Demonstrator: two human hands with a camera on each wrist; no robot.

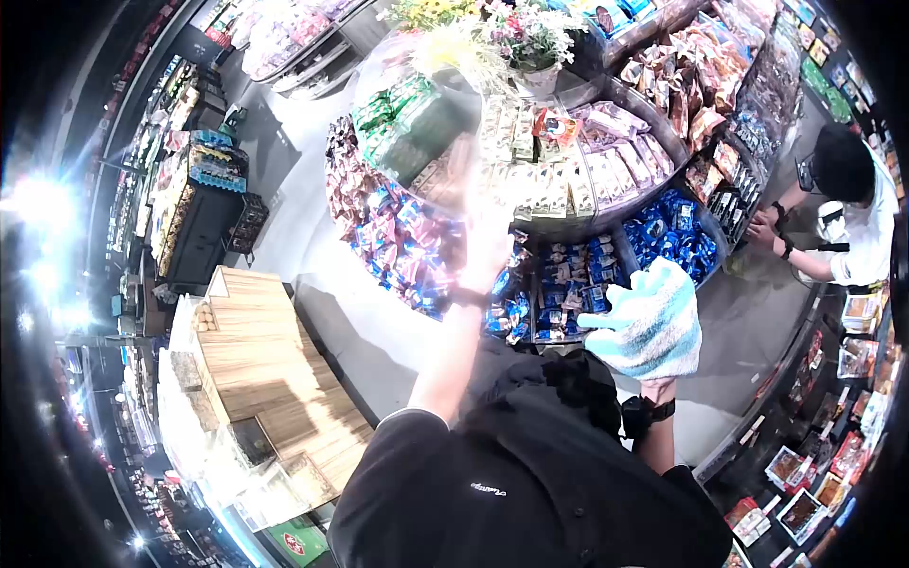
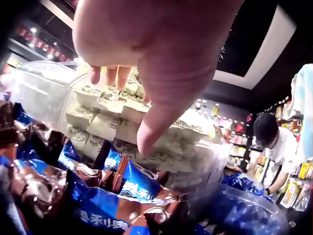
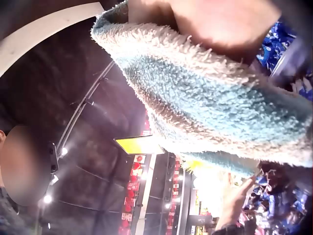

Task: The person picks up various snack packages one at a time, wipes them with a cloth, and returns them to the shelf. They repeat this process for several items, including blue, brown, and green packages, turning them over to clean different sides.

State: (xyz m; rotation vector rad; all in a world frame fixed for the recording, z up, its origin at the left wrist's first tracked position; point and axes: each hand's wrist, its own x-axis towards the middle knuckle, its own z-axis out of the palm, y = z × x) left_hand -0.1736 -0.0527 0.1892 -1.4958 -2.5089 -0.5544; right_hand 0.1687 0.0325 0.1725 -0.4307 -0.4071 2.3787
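My left hand (image 1: 490, 248), fingers straight, hangs over the round stand (image 1: 578, 225); by its near edge, striped cloth (image 1: 655, 322) covers my right hand (image 3: 217, 22) (can't tell whether gripping). Best: keep cloth clear of packets (image 1: 670, 229).

The cloth (image 1: 658, 327) is striped pale blue and white; sweets (image 2: 137, 183) are wrapped in blue and brown; glare-washed packets (image 2: 105, 126) seem coloured cream.
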